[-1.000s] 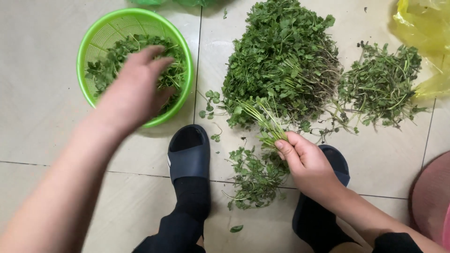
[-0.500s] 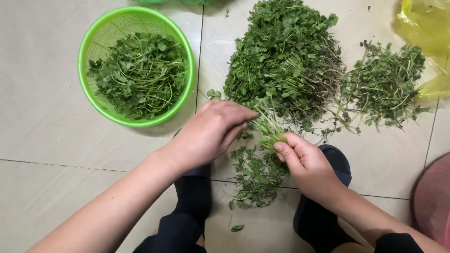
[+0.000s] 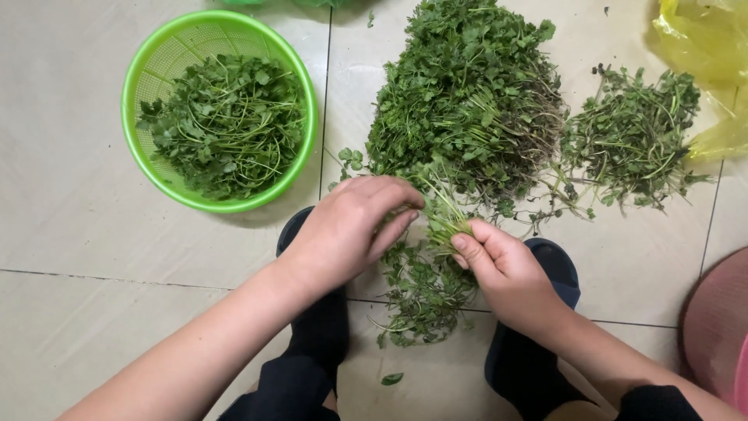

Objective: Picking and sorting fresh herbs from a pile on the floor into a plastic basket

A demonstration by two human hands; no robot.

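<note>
- The tiled floor [image 3: 93,312] carried everything; the person squatted over it in dark slippers [image 3: 557,265].
- The heap [image 3: 467,101] of leafy greens, the largest thing, lay at top centre, its rooty ends turned toward the right.
- A green basket [image 3: 136,148] stood well apart at upper left, holding loose picked greens [image 3: 226,125] about half-way up.
- A smaller pile [image 3: 631,140] of greens lay just right of the heap, beside a yellow bag [image 3: 701,47] in the corner.
- Scraps [image 3: 425,300] lay between the feet, directly under the hands.
- The left hand [image 3: 351,230] had its fingers bent down over the bunch's stems. Whether they had truly pinched any could not be told, as the fingertips hid the contact.
- The right hand [image 3: 506,273] was closed around the bunch [image 3: 444,210], thumb on top, gripping it at the lower end.
- The bunch, a small sheaf of pale green stems, sat between the two hands, at the near edge of the heap and above the scraps.
- Judging by the layout, the step in hand was sorting this bunch: good stems stripped off by the left hand while the right steadied it.
- Such a pull would call for a firm right-hand hold and a clean pinch on a few stems only, so that the rest stayed together.
</note>
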